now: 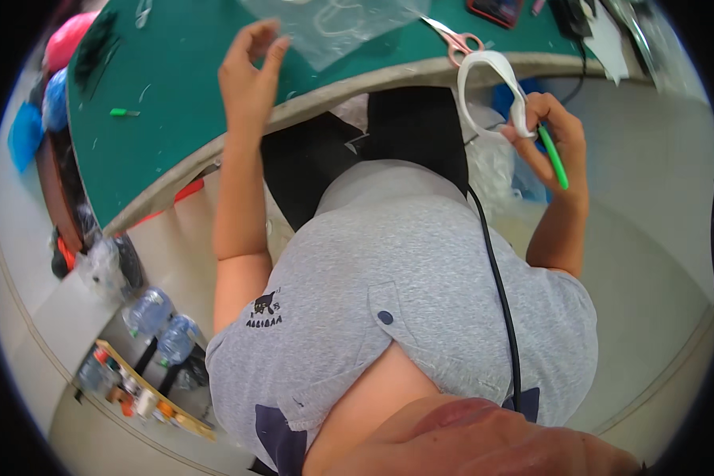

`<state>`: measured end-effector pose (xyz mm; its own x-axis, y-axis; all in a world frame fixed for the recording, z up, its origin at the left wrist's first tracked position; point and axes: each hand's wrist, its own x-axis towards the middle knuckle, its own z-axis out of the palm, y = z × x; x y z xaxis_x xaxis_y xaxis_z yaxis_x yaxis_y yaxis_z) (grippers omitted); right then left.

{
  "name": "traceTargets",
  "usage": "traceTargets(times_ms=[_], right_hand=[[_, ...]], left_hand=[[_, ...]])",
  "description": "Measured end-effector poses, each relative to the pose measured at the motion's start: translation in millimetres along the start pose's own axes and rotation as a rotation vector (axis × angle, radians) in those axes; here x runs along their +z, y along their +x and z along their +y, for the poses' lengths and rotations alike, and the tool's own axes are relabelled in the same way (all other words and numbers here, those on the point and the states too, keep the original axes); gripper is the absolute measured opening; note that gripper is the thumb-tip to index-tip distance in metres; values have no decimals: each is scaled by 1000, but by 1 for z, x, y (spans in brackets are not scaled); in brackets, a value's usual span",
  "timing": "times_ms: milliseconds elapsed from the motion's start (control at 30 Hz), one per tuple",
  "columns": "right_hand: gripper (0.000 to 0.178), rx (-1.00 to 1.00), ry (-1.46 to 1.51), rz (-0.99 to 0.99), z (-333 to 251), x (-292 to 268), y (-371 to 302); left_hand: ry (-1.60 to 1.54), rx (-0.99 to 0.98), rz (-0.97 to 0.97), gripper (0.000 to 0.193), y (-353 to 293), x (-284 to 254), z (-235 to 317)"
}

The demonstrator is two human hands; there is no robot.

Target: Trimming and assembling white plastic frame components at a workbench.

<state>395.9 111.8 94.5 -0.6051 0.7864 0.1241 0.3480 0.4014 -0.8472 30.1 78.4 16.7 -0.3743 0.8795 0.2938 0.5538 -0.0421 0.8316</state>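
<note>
My right hand point(559, 131) is closed on a white fabric-like band point(470, 83), which hangs as an open loop to the left of the fingers, off the table's front edge. A slim green-handled tool point(554, 159) is held in the same hand, its handle pointing down toward me; its tip is hidden. Over the table's near edge, my left hand point(250, 71) is raised with the fingers loosely bent and the thumb apart, holding nothing. Just right of it lies a clear plastic bag point(325, 36) with whitish loops in it. Scissors point(454, 40) with pink handles lie near the white band.
The green tabletop point(174, 95) curves around in front of me. On it are a small green-handled piece point(124, 113), dark threads point(95, 51) and a phone point(496, 9). A black cable point(496, 285) runs down my shirt. Large water bottles point(178, 337) stand at lower left.
</note>
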Motion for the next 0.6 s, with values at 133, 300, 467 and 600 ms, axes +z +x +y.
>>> traceTargets(times_ms=[133,300,467,600], right_hand=[[24,407,-309,-5,5,-34,-45],[25,597,-479,-85,70,-43,-110],[16,742,-503,-111,155,-43,-168],[12,758,-565,-177,233,-28,-210]], left_hand=[[473,476,-5,30,50,27,-2],[624,366,-28,19,80,25,-27],[152,175,291,22,68,-16,-16],[-275,132,563,15,45,-58,-6]])
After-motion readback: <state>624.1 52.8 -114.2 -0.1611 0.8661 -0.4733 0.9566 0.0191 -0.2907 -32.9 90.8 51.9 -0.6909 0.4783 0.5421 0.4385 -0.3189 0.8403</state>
